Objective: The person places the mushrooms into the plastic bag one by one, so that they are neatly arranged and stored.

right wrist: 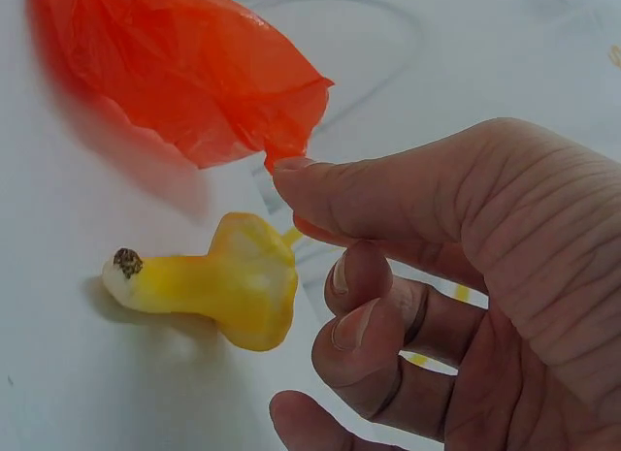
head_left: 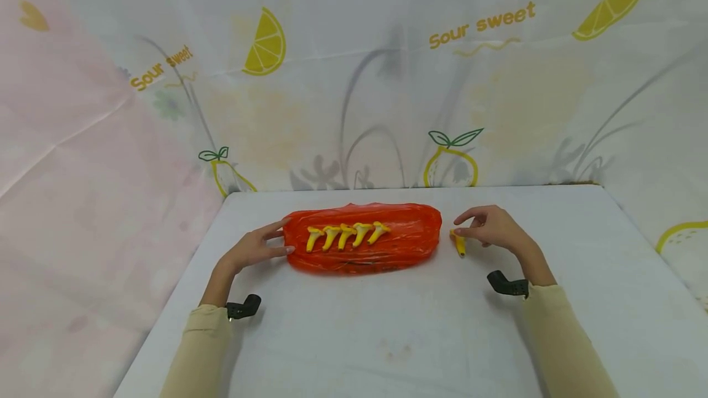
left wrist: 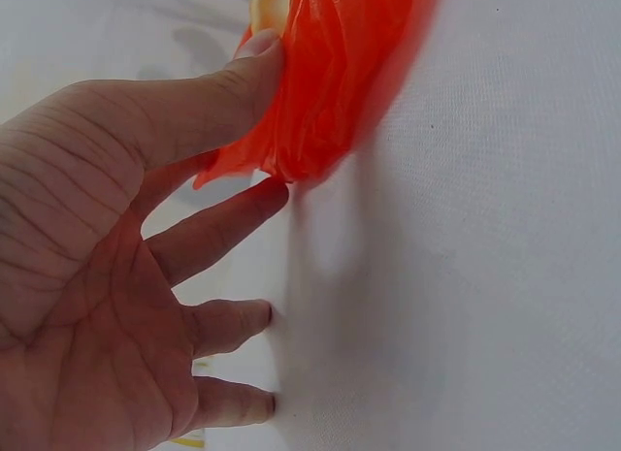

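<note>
A flattened red plastic bag (head_left: 409, 244) lies on the table, with several yellow chanterelle-like mushrooms (head_left: 344, 237) in a row on top of it. My left hand (head_left: 255, 250) touches the bag's left edge. In the left wrist view its thumb (left wrist: 257, 73) lies against the red plastic and the other fingers are spread apart. To the right of the bag, another yellow mushroom (right wrist: 184, 286) lies on its side on the table, its stem end dark. My right hand (head_left: 492, 227) is over this mushroom, thumb and index finger extended, the other fingers loosely bent.
The white table (head_left: 398, 330) runs up to a fabric backdrop (head_left: 332, 109) printed with lemons and words. Black wrist cameras (head_left: 507, 284) are strapped at both beige sleeves.
</note>
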### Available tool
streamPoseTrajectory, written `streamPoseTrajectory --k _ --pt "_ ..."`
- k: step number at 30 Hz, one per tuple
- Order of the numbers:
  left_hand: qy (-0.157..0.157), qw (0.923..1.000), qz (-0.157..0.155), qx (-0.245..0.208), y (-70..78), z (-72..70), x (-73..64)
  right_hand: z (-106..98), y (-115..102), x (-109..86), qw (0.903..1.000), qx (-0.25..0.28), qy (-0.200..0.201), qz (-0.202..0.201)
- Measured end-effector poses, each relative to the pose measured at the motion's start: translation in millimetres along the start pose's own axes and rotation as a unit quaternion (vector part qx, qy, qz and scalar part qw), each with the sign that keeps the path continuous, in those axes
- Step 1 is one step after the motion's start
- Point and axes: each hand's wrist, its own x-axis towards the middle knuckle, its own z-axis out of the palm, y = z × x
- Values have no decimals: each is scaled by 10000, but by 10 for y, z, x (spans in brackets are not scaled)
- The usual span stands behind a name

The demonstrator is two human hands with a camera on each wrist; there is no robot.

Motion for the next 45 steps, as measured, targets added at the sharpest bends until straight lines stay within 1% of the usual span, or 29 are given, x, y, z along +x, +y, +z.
streamPoseTrajectory --k 8,15,21,29,34,38,45 --pt "-40 9999 -90 -61 12 -11 -5 8 87 -5 9999 1 84 64" --pt "-36 10000 -63 -67 18 -9 -4 14 121 -16 10000 -19 84 25" --pt "-47 9999 -86 -88 17 -13 0 14 124 -22 10000 -44 39 55" --pt "-61 9998 -151 -123 9 -13 1 12 126 -36 9998 55 12 181" --pt "-70 9998 -153 -120 12 -13 2 6 146 -33 9998 -41 14 173" --pt "-87 9998 -131 -109 22 -16 1 -4 142 -39 9996 -104 11 258" --pt "-90 9997 -155 -145 29 -23 -11 -34 120 -63 9997 -37 26 219"
